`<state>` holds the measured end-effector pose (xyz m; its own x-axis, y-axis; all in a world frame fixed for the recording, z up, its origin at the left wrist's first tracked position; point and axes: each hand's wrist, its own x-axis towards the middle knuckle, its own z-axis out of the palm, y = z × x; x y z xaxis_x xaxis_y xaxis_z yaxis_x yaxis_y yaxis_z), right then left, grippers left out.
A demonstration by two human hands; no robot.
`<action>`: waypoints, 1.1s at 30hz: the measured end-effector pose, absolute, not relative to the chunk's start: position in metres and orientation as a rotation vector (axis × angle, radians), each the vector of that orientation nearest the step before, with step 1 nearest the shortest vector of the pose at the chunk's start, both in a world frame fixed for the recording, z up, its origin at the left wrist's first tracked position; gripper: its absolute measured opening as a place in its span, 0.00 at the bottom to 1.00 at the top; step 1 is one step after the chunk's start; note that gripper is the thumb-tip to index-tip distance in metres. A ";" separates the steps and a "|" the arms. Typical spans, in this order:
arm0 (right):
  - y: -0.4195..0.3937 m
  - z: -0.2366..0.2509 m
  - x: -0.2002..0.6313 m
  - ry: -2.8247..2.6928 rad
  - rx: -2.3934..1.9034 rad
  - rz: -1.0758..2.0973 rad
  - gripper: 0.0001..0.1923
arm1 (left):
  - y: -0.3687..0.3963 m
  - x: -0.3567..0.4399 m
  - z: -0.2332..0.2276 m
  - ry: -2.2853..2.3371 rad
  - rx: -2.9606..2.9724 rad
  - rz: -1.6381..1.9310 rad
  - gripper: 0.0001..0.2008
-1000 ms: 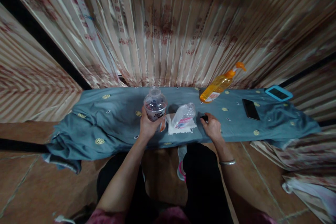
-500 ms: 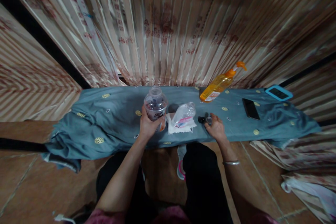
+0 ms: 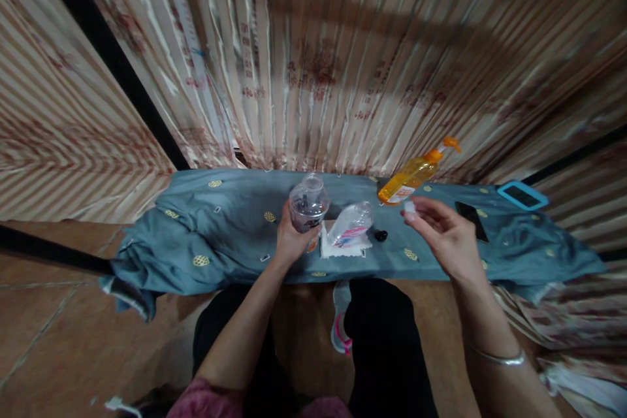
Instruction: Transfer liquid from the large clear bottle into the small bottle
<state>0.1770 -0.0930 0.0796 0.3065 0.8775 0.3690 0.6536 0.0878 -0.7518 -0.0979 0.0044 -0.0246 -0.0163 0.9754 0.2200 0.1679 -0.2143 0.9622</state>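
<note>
My left hand [image 3: 290, 241] is wrapped round a clear plastic cup [image 3: 308, 208] with a domed lid and dark print, upright on the cloth. Raised over the right part of the cloth, my right hand [image 3: 453, 235] pinches a small whitish, see-through cap-like piece [image 3: 409, 208] between thumb and fingers. Between the hands, a clear plastic bottle [image 3: 353, 223] with pink markings lies tilted on a white tissue [image 3: 343, 251]. Just right of the tissue lies a small round black piece [image 3: 381, 235].
An orange pump bottle [image 3: 409, 179] lies slantwise at the back of the blue-green cloth [image 3: 235, 222]. Farther right are a black phone [image 3: 473, 221], partly behind my right hand, and a blue-framed device [image 3: 523, 195]. A striped curtain [image 3: 313, 104] hangs behind the bench.
My right hand has lifted off the cloth beside the black piece, carrying the small see-through piece up and right. My left hand still holds the cup. The whole view has shifted slightly.
</note>
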 end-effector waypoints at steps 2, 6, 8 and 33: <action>-0.083 0.111 0.150 -1.547 -1.542 0.320 0.30 | 0.004 -0.097 -0.026 1.244 1.489 1.312 0.44; -0.047 0.153 0.105 -2.244 -1.534 -0.059 0.28 | 0.004 -0.097 -0.030 1.197 1.530 1.338 0.45; -0.028 0.161 0.091 -2.382 -1.520 -0.108 0.26 | 0.004 -0.098 -0.032 1.173 1.549 1.359 0.45; 0.023 0.203 0.046 -3.033 -1.433 0.065 0.15 | 0.005 -0.100 -0.034 1.066 1.655 1.427 0.44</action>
<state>0.0457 0.0234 0.2035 -0.6168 0.7593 -0.2077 0.7674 0.6387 0.0558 -0.1000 0.0051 -0.0339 0.0561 0.9074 0.4166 0.1424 -0.4203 0.8962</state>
